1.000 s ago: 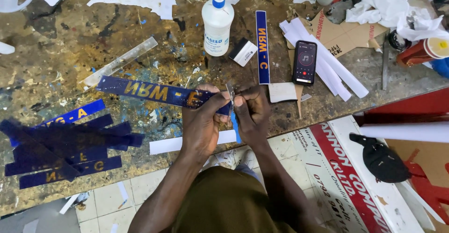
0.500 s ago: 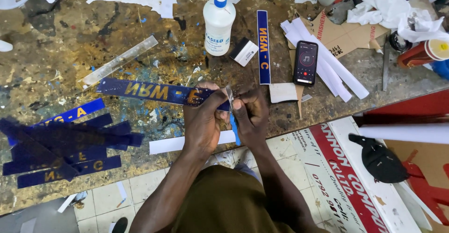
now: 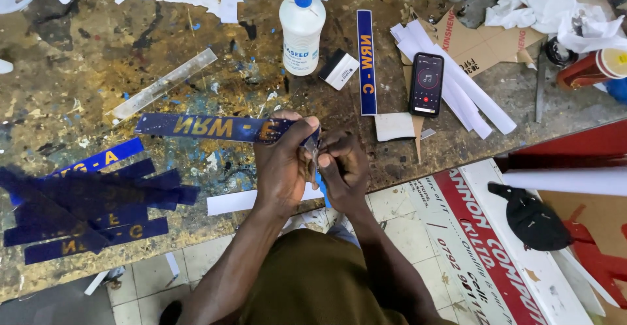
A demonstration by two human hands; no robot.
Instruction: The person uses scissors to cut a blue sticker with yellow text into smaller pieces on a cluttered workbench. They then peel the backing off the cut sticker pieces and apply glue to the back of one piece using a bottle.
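Both hands meet at the counter's (image 3: 78, 64) near edge: left hand (image 3: 282, 162) clamped on the blue strip's (image 3: 215, 128) right end, right hand (image 3: 344, 168) pinching beside it. The strip runs leftward.

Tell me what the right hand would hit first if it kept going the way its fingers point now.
The right hand points left at the left hand. It would meet that hand's fingertips and the end of the blue lettered strip pinched there almost at once; depth is unclear.
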